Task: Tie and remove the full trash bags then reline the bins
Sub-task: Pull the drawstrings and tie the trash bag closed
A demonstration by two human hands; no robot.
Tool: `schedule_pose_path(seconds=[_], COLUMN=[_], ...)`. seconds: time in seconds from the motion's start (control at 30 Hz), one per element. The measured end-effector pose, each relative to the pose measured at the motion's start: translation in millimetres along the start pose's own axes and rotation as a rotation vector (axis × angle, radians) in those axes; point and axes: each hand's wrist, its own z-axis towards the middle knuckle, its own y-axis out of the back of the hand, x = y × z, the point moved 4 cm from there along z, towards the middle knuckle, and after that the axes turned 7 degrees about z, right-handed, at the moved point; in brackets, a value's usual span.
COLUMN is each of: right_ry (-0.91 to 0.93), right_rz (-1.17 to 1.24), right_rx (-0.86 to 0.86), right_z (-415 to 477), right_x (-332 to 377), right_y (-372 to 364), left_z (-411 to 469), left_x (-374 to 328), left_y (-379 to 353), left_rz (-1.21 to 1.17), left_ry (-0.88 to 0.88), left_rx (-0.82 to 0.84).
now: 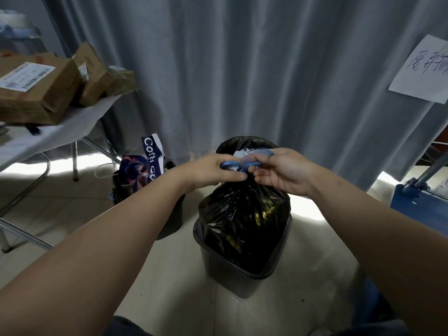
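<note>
A full black trash bag [242, 214] stands in a dark grey bin [232, 275] on the floor in front of me, its neck gathered tight at the top. Blue drawstrings [236, 164] come out of the neck. My left hand [213, 170] pinches one blue loop and my right hand [281, 170] pinches the other, just above the gathered neck. Behind my hands stands a second bin with a black liner [244, 141], its opening partly hidden. A third black bin [169, 214] sits to the left, stuffed with a blue and white paper bag [151, 156].
A white folding table [48, 139] at left holds several cardboard boxes [36, 90]. Grey curtains [242, 69] hang behind the bins. A paper sign [421, 69] is pinned at right. A blue metal cart [417, 209] stands on the right.
</note>
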Motion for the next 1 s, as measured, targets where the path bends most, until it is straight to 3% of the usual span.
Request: schedule_pose_path(seconds=[0.2, 0.33, 0.47, 0.6, 0.7, 0.9, 1.0], right_ry=[0.035, 0.080, 0.119, 0.305, 0.273, 0.154, 0.109], right_rz=[-0.074, -0.299, -0.506, -0.676, -0.765, -0.585, -0.507], right_rx=[0.041, 0.056, 0.091, -0.003, -0.086, -0.124, -0.118], right_z=[-2, -4, -3, -1, -3, -2, -4], right_x=[1, -5, -15, -13, -9, -5, -2], right_y=[1, -5, -17, -25, -28, -16, -11], left_z=[3, 3, 2, 1, 0, 1, 4], left_x=[-12, -18, -28, -31, -28, -11, -3], left_y=[1, 9, 8, 7, 11, 25, 20], left_rz=[-0.066, -0.089, -0.055, -0.051, -0.139, 0.005, 0.187], left_ry=[-0.057, -0.109, -0.120, -0.107, -0.115, 0.012, 0.042], left_rx=[-0.184, -0.297, -0.289, -0.293, -0.336, -0.518, -0.370])
